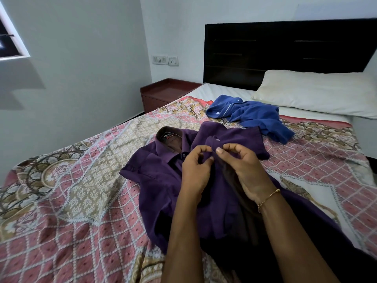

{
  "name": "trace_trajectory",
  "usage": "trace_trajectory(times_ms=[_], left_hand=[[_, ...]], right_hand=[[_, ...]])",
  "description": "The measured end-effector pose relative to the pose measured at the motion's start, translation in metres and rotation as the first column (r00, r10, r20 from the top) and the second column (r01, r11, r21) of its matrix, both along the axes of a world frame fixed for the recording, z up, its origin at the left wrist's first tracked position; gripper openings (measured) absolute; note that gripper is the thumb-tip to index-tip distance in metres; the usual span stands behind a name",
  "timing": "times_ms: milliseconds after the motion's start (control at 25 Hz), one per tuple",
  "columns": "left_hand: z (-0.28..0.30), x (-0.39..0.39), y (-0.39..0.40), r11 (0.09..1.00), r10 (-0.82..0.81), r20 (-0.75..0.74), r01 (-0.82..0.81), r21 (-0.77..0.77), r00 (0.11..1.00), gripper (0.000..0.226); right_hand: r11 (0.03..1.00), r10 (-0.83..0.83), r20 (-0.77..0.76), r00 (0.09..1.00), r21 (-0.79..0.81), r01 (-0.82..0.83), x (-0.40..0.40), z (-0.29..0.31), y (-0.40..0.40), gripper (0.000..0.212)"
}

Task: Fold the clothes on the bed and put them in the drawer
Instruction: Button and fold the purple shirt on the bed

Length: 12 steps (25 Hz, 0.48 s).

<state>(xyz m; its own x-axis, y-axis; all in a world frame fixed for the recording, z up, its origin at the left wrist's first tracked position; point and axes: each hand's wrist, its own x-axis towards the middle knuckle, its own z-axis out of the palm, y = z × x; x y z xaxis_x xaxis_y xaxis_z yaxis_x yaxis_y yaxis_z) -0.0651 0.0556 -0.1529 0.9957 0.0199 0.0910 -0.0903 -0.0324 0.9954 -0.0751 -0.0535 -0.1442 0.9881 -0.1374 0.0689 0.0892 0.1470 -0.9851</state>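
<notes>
A purple collared shirt (163,176) lies spread face up on the patterned bedspread (81,190), its collar toward the far left. My left hand (195,170) and my right hand (244,170) meet over the shirt's chest, and each pinches an edge of the button placket with thumb and fingertips. A crumpled blue garment (251,115) lies farther up the bed, near the pillow. No drawer front shows apart from the bedside table.
A white pillow (318,94) leans at the dark headboard (285,52). A reddish-brown bedside table (163,94) with a drawer stands between the bed and the wall. Wall sockets (165,60) sit above it. A window (8,37) is at the upper left.
</notes>
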Motion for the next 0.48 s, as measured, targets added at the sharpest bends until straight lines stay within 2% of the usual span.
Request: trace_trajectory(times_ms=[80,160,200,280,360,440,480], left_hand=[[-0.0017,0.0010,-0.0012,1.000,0.024,0.053,-0.024,0.007,0.998,0.037],[-0.0012,0.0018,-0.0019,0.996,0.074,0.060,-0.077,0.043,0.995,0.042],[-0.0014,0.0024,-0.0020,0.992,0.104,0.065,-0.108,0.061,0.993,0.042],[-0.0024,0.0040,-0.0019,0.988,0.132,0.073,-0.138,0.073,0.988,0.042],[-0.0019,0.0046,-0.0022,0.990,0.132,0.047,-0.133,0.038,0.990,0.041],[0.0006,0.0033,-0.0020,0.994,0.104,0.008,-0.104,-0.022,0.995,0.035],[0.0014,0.0027,-0.0020,0.995,0.084,-0.001,-0.084,-0.048,0.996,0.030]], right_hand=[[0.974,-0.032,0.095,0.995,-0.222,0.053,-0.0001,-0.0042,-0.0013,0.037],[0.906,-0.113,0.214,0.970,-0.378,0.188,-0.0009,-0.0042,0.0011,0.047],[0.856,-0.141,0.279,0.950,-0.449,0.259,-0.0015,-0.0038,0.0023,0.045],[0.731,-0.119,0.396,0.911,-0.585,0.350,-0.0003,-0.0048,0.0020,0.025],[0.636,-0.011,0.395,0.919,-0.706,0.312,0.0005,-0.0062,-0.0011,0.016],[0.590,0.048,0.353,0.934,-0.765,0.259,0.0026,-0.0078,-0.0041,0.020],[0.601,0.016,0.377,0.926,-0.744,0.293,0.0039,-0.0077,-0.0050,0.018]])
